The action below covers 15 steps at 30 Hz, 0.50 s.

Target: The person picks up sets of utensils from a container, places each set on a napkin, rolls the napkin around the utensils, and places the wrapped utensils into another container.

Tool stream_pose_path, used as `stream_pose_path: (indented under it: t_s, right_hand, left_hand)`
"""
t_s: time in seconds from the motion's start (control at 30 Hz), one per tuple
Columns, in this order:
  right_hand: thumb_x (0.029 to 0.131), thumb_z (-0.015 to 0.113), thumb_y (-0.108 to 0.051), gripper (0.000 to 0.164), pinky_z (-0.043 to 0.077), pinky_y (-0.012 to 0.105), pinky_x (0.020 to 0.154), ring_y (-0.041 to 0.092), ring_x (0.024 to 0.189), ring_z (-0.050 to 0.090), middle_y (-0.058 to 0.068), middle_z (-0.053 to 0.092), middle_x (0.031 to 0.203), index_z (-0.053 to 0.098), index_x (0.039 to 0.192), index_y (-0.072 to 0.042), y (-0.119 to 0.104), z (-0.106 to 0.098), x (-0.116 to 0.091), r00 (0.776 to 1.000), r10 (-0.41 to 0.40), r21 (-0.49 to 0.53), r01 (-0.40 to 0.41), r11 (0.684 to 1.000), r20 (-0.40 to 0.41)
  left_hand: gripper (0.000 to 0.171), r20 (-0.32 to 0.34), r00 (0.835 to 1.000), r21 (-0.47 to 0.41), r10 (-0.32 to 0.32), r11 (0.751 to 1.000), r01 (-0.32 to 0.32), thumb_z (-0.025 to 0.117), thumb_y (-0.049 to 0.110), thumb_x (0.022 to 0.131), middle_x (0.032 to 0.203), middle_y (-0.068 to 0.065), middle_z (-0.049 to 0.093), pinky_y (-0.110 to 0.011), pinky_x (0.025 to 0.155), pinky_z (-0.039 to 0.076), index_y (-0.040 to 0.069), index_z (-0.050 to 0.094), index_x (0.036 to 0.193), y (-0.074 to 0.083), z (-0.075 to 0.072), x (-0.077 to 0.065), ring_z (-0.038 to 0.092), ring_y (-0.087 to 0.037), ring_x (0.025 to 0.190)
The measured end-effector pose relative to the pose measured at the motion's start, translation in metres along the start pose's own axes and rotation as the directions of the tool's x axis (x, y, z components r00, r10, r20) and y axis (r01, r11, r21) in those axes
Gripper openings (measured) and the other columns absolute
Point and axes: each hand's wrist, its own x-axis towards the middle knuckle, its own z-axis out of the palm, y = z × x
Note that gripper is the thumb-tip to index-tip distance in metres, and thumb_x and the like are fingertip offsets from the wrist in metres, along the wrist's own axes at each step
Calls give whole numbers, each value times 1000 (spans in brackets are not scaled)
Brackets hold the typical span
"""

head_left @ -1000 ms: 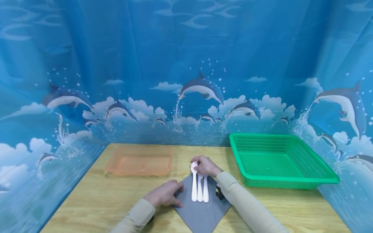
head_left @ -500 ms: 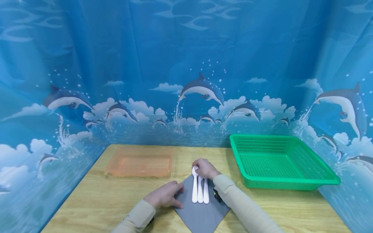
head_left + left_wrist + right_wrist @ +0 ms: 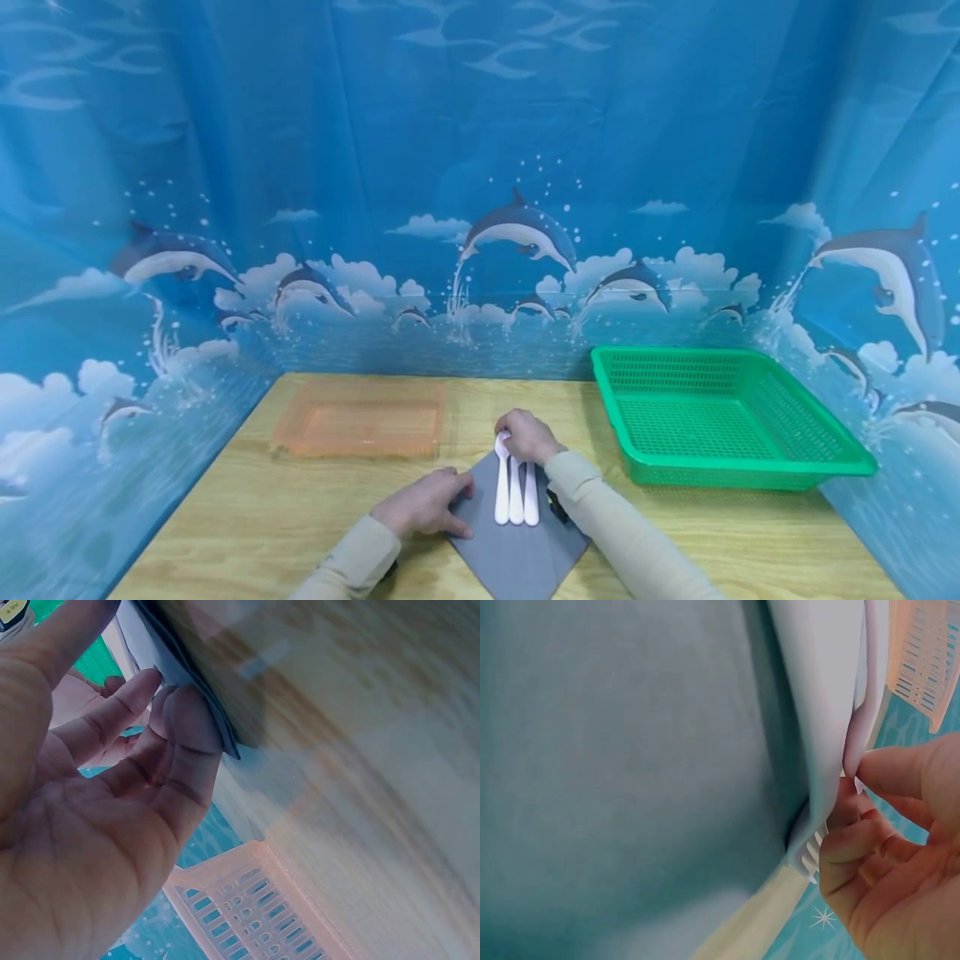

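A grey cloth napkin (image 3: 519, 557) lies on the table with one corner toward the person. Three white utensils rest side by side on it, handles toward the person: a spoon (image 3: 502, 487) at the left and two more pieces. Fork tines (image 3: 811, 856) show in the right wrist view. My right hand (image 3: 528, 437) covers the utensils' far ends, its thumb and fingers pinching the spoon at its bowl. My left hand (image 3: 424, 502) rests at the napkin's left edge, thumb and fingers spread; the left wrist view shows fingertips against the cloth's edge (image 3: 214, 709).
A translucent orange basket (image 3: 360, 448) stands at the back left of the wooden table (image 3: 247, 508). The larger green basket (image 3: 750, 462) stands at the back right, beyond the right forearm. A blue dolphin-print curtain (image 3: 420, 125) hangs behind and at both sides.
My right hand has shifted slightly toward the person, settling over the utensils' far ends. The utensils stay nearly in place, and the left hand has not visibly moved.
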Motion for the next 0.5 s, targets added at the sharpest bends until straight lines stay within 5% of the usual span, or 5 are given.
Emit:
stream_pose_path:
  t_s: [0.5]
  right_hand:
    - [87,64,0,26,53,44,91,28,109,64,11,69,114,73,111,-5,1,-6,-1,999,26,34,-26,999,-22]
  left_hand:
    - [44,0,1000,8,2,1000,-2,86,34,72,84,4,53,-22,65,43,13,61,100,2,-2,0,46,-6,73]
